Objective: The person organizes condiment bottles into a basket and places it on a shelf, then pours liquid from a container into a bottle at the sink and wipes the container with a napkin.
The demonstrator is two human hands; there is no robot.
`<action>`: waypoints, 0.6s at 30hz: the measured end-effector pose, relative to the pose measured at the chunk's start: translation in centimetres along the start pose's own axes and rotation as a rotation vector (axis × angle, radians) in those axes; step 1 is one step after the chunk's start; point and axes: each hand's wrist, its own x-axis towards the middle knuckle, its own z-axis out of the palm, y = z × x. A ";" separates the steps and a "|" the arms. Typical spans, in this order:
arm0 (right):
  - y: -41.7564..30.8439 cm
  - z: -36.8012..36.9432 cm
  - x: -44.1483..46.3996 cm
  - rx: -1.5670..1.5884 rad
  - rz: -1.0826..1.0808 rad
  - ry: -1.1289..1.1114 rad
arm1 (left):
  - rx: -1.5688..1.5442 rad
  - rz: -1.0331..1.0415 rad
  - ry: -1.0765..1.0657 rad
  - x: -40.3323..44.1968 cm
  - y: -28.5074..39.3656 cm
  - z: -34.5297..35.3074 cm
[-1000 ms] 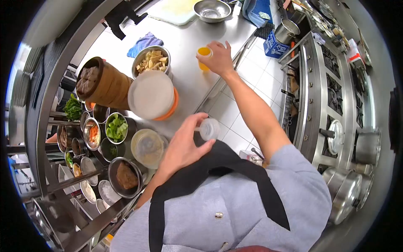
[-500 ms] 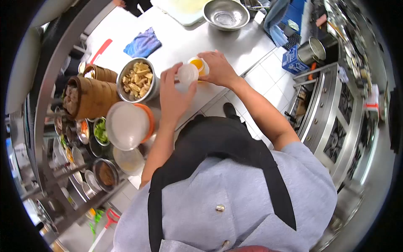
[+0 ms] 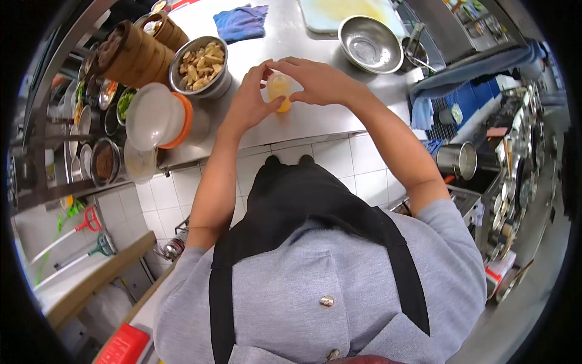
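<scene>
A small clear cup with yellow-orange contents (image 3: 282, 104) stands on the steel counter near its front edge. Its clear lid (image 3: 279, 84) lies over the top. My left hand (image 3: 248, 100) has its fingers around the lid's left side, with the thumb at the cup. From the right, my right hand (image 3: 315, 82) curves round the lid, its fingertips meeting those of the left hand. Whether the lid is fully pressed on cannot be made out.
A metal bowl of pale chunks (image 3: 202, 67), stacked round containers (image 3: 153, 116) and bamboo steamers (image 3: 136, 57) are at the left. A blue cloth (image 3: 240, 23) lies behind. An empty metal bowl (image 3: 370, 44) and a white cutting board (image 3: 345, 13) are at the back right.
My left hand has brought the lid from near my body onto the cup. My right hand has shifted from the cup's side to the lid. The view has turned.
</scene>
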 end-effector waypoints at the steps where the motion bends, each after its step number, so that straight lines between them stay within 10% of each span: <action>1: -0.1 -0.2 0.9 -0.066 -0.022 -0.084 | -0.001 -0.010 0.020 -0.3 -0.5 -0.1; 18: -1.1 -0.9 5.1 -0.376 -0.176 -0.379 | -0.293 -0.074 0.109 -0.6 -4.9 4.9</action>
